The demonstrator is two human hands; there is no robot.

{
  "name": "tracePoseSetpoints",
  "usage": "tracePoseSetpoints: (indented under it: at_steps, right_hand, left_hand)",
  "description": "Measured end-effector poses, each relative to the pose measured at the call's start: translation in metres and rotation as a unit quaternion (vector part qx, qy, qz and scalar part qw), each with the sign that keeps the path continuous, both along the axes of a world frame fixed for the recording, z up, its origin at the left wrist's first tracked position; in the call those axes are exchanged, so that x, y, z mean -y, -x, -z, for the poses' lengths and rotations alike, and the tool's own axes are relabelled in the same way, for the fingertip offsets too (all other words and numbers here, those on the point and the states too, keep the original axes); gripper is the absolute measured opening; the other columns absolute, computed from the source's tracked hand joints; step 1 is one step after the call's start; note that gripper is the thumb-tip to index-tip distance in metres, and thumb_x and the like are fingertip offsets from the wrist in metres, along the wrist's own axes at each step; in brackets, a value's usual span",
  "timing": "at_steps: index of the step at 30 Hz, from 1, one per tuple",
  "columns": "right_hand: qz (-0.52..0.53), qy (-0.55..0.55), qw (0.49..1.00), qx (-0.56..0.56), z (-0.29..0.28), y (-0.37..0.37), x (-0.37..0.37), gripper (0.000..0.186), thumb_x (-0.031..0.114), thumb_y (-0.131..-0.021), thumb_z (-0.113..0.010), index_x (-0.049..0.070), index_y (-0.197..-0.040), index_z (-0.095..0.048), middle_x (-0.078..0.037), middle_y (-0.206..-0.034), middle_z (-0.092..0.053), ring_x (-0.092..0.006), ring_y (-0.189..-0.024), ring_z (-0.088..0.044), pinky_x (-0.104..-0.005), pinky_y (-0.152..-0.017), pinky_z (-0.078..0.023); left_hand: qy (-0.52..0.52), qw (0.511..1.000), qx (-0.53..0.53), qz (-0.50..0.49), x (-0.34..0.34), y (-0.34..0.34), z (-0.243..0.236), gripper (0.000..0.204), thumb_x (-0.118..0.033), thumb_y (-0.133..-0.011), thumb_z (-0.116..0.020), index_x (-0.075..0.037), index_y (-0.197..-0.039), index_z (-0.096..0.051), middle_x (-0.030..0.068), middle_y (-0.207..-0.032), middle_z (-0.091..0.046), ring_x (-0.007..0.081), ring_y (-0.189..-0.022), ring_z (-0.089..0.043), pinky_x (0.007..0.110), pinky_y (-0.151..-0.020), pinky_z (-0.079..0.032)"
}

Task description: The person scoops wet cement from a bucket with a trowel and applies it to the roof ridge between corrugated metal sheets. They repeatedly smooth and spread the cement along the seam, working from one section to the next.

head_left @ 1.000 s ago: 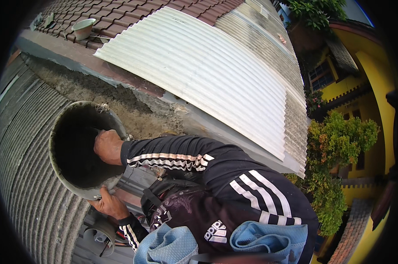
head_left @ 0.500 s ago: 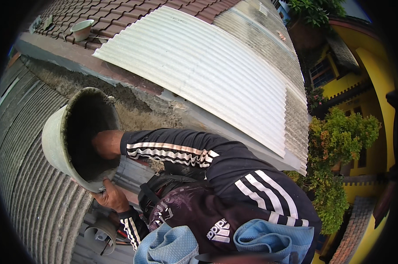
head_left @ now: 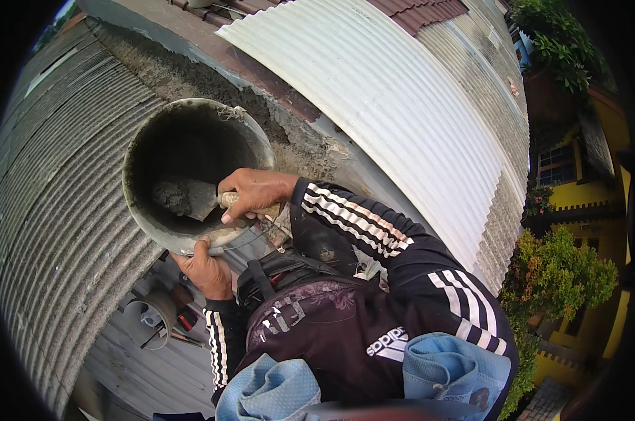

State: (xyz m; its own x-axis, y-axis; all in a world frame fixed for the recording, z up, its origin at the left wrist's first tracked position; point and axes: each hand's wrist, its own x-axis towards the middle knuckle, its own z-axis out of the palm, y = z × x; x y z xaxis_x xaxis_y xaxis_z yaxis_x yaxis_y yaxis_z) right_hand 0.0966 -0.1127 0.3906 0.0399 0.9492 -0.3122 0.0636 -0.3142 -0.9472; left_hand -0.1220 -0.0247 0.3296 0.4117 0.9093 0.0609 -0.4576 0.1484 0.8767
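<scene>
A large pale bucket (head_left: 259, 133), caked with grey mortar along its rim, tilts so that its mouth faces me. My left hand (head_left: 206, 272) grips the lower rim, thumb over the edge. In my right hand (head_left: 258, 191) is the handle of a trowel (head_left: 206, 202), its blade inside the bucket mouth. Wet grey mortar (head_left: 173, 198) lies heaped on that blade. The depth of the bucket is dark, so how much mortar is in it cannot be made out.
Grey corrugated roofing (head_left: 65, 217) spreads on the left. A rough mortared wall edge (head_left: 166, 78) runs behind the bucket, beside a white corrugated sheet (head_left: 380, 91). Below my left arm stands a smaller bucket (head_left: 169, 309) holding tools. Shrubs (head_left: 563, 274) and a yellow building are at right.
My right hand has come up from deep inside the bucket, bringing the trowel loaded with mortar into sight. The view has shifted, and the bucket's mouth now faces me more squarely.
</scene>
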Motion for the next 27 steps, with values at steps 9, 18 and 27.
tracePoseSetpoints:
  at_steps: [9, 18, 27]
  right_hand:
    - [-0.009, 0.081, 0.994, 0.070, 0.025, 0.007, -0.006, 0.025, 0.020, -0.091, -0.072, -0.003, -0.099, -0.066, -0.014, -0.081, -0.068, -0.0260, -0.077, -0.071, -0.0404, -0.071, -0.054]
    - [-0.045, -0.069, 0.925, 0.371, 0.083, 0.009, -0.048, 0.028, 0.024, -0.092, -0.069, 0.001, -0.101, -0.056, -0.021, -0.084, -0.068, -0.0442, -0.080, -0.070, -0.0541, -0.072, -0.052]
    - [-0.121, -0.045, 0.930, 0.343, 0.166, -0.024, -0.118, 0.026, 0.021, -0.087, -0.080, 0.004, -0.101, -0.067, -0.018, -0.083, -0.070, -0.0405, -0.079, -0.071, -0.0512, -0.072, -0.052]
  left_hand:
    - [0.161, 0.986, 0.031, -0.034, -0.019, 0.003, 0.030, 0.068, 0.021, -0.083, -0.055, -0.007, -0.145, -0.053, 0.0050, -0.122, -0.066, 0.0163, -0.101, -0.064, 0.031, -0.090, -0.054]
    - [0.268, 0.959, -0.019, -0.092, -0.033, 0.005, 0.096, 0.073, 0.019, -0.085, -0.053, -0.011, -0.151, -0.049, 0.0064, -0.123, -0.063, 0.0207, -0.100, -0.064, 0.037, -0.091, -0.056]
    - [0.396, 0.900, -0.051, -0.175, -0.026, 0.053, 0.206, 0.085, 0.017, -0.084, -0.053, -0.016, -0.162, -0.041, 0.0079, -0.136, -0.059, 0.0252, -0.118, -0.061, 0.047, -0.106, -0.053]
